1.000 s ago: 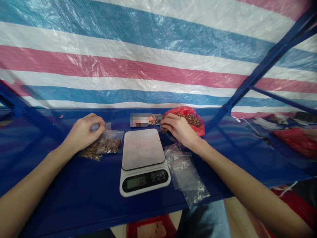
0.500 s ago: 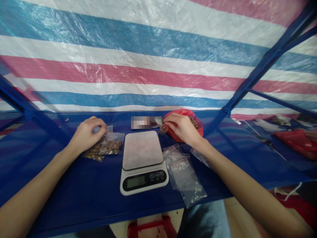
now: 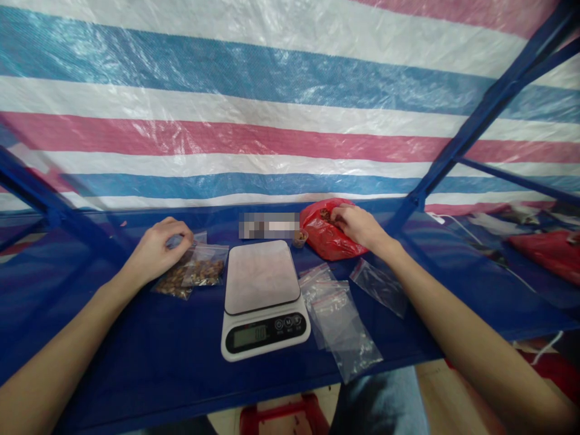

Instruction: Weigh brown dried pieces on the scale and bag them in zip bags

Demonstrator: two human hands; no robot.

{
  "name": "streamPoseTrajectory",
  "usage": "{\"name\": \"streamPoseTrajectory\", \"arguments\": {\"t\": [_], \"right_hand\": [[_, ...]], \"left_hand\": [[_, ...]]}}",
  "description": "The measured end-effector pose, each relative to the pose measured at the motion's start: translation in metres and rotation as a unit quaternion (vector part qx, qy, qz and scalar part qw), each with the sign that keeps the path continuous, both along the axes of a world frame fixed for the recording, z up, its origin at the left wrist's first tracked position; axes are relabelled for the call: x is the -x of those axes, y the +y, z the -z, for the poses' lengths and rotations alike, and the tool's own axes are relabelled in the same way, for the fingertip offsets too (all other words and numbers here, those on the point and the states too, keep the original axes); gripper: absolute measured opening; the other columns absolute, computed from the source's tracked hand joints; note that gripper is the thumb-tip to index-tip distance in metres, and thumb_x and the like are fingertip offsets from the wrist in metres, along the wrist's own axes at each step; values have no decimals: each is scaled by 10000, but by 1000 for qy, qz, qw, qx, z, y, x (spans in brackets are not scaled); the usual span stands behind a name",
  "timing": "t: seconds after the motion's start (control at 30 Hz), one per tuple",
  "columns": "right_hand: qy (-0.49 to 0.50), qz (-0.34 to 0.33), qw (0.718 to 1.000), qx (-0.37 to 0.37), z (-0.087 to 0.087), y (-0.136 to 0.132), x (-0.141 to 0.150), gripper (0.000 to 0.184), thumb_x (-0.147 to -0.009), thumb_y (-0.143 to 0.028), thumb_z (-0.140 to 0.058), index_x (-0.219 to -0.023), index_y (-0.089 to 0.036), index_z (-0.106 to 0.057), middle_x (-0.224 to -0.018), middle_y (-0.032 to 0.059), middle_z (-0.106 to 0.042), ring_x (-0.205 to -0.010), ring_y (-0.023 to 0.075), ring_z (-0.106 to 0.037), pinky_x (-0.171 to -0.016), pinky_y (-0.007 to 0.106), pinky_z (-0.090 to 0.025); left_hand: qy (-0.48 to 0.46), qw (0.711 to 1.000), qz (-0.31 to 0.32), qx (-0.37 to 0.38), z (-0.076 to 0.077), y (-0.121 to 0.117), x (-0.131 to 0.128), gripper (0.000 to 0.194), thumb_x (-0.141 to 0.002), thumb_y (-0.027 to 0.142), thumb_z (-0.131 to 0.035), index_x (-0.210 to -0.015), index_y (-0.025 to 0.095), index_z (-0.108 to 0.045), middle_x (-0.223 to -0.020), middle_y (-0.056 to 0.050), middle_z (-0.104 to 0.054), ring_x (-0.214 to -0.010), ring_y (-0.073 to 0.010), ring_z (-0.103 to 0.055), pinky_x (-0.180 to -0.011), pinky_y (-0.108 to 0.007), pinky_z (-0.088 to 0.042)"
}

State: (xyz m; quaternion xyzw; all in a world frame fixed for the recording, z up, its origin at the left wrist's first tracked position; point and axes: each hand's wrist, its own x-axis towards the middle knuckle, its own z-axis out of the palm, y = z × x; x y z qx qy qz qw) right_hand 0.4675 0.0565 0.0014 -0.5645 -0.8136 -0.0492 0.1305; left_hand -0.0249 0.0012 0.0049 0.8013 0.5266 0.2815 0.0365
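Note:
My left hand rests curled on small clear bags filled with brown pieces, its fingers pinched on the top of one bag. My right hand reaches into the mouth of a red plastic bag that holds brown pieces, fingers bent inside the opening. Between the hands stands a white digital kitchen scale with a bare platform. A tiny cup of brown pieces sits beside the red bag. Empty clear zip bags lie right of the scale, one more under my right forearm.
The blue bench surface ends at a near edge above my legs and a red stool. A striped tarp hangs behind. Blue frame bars slant at right. More red bags lie far right.
My right hand moved from the small cup rightward and back into the red bag's opening. The left hand stayed on the filled bags. One empty bag now shows beside my right forearm.

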Motion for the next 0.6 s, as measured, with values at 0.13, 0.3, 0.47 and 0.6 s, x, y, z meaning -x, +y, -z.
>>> {"name": "streamPoseTrajectory", "arguments": {"t": [0.13, 0.3, 0.47, 0.6], "right_hand": [[47, -26, 998, -27, -6, -1, 2, 231, -899, -29, -590, -936, -193, -748, -1009, 80, -771, -918, 233, -705, -832, 324, -512], [154, -71, 980, -107, -25, -15, 19, 188, -945, -87, -594, -946, -176, -760, -951, 92, -726, -851, 241, -686, -830, 361, -526], [239, -167, 952, -96, -35, -41, 62, 174, -976, -114, -623, -952, -205, -769, -963, 71, -758, -922, 241, -711, -884, 380, -547], [223, -232, 946, -36, -25, -49, 81, 188, -991, -94, -616, -959, -198, -769, -1010, 76, -773, -929, 228, -724, -877, 360, -553]], "left_hand": [[0, 1000, -6, 1, -1, 1, 1, 257, -954, 306, -512, -744, 223, -635, -835, -59, -728, -914, -236, -645, -896, -339, -503], [-9, 1000, 0, 4, -2, 2, -2, 256, -927, 344, -532, -721, 236, -637, -813, -72, -735, -901, -254, -644, -878, -375, -504], [-7, 1000, 10, 2, -3, 3, -3, 271, -917, 370, -532, -713, 236, -649, -799, -73, -731, -887, -260, -641, -857, -381, -501], [9, 1000, 13, 2, -3, 1, -3, 271, -951, 305, -508, -748, 210, -659, -830, -60, -731, -914, -237, -631, -882, -354, -485]]}}
